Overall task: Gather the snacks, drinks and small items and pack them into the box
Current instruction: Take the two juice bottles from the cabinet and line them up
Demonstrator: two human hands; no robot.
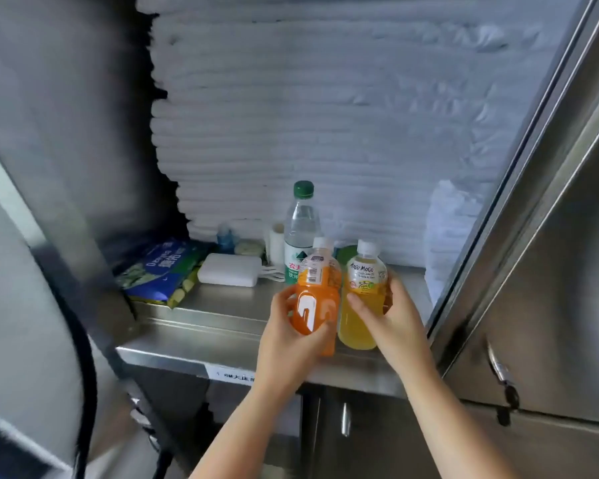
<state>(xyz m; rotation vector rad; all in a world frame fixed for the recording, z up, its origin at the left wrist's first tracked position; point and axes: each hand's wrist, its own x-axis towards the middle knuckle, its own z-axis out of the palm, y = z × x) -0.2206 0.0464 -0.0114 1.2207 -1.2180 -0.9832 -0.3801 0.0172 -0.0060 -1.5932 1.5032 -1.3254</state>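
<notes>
Yellow bottle at mid-frame reads MOGU MOGU, gripped by the right hand; the left hand grips the orange bottle. Just behind stands a green-capped water bottle.

Front left of the counter is lying open to my fingers. Water bottle and stacked towels are blocking the back; white case and snack bag are crowding the left; cabinet door is walling the right.
</notes>
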